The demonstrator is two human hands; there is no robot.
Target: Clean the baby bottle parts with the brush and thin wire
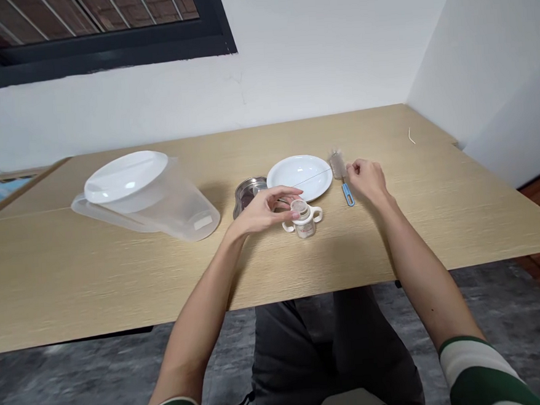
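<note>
Working at the two-handled sippy cup (pixel 304 221) on the wooden table (pixel 72 278), we've got the left hand (pixel 264 210) well apart from the right, its fingertips (pixel 293 213) right at the cup's rim (grip or mere touch, we can't tell from here)! The right hand (pixel 365 180) sits loosely curled just beside the bottle brush (pixel 339 167). We'd call this the cup step; any lift calls for a firm hold on those handles.

Domestic room, probably a home; exact room cannot be told. Wood-look table (pixel 118 281) under both hands, pitcher (pixel 180 202) left of the left hand (pixel 265 210), bottle brush (pixel 338 165) beside the right hand (pixel 368 180). White wall (pixel 106 109), window (pixel 91 30) beyond.
</note>
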